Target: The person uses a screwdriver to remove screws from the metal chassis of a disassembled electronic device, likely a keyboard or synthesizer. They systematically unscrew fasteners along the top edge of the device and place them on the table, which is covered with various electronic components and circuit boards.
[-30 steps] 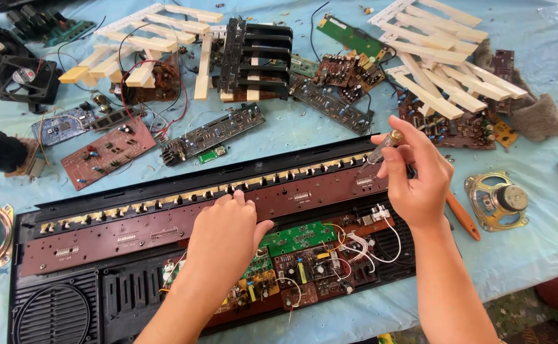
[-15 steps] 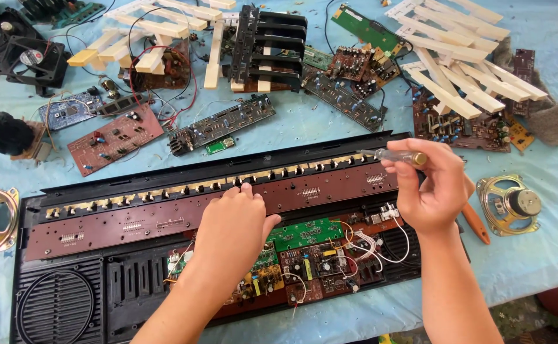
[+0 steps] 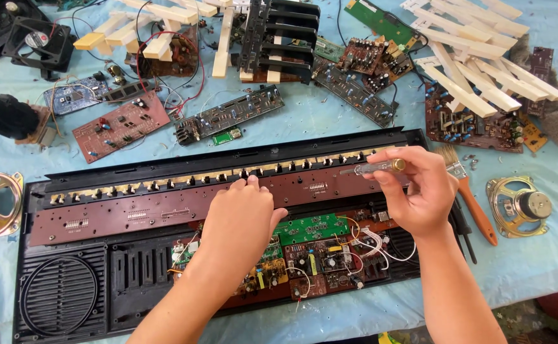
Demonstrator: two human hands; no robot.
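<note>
In the head view, we saw our right hand [image 3: 419, 197] closed around a small screwdriver [image 3: 373, 168] with a clear handle, held almost level, its long axis running left to right and its tip pointing left over the long brown circuit board [image 3: 132, 213]. Our left hand [image 3: 244, 216] lay open and flat on this board, fingers toward the row of black contacts [image 3: 183, 181]. The board stretched sideways inside the black keyboard case [image 3: 62, 293], so the right hand was nearer to the tool's working point.

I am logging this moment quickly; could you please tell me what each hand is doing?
Left hand: open, flat on brown circuit board.
Right hand: closed, holding screwdriver.
</note>
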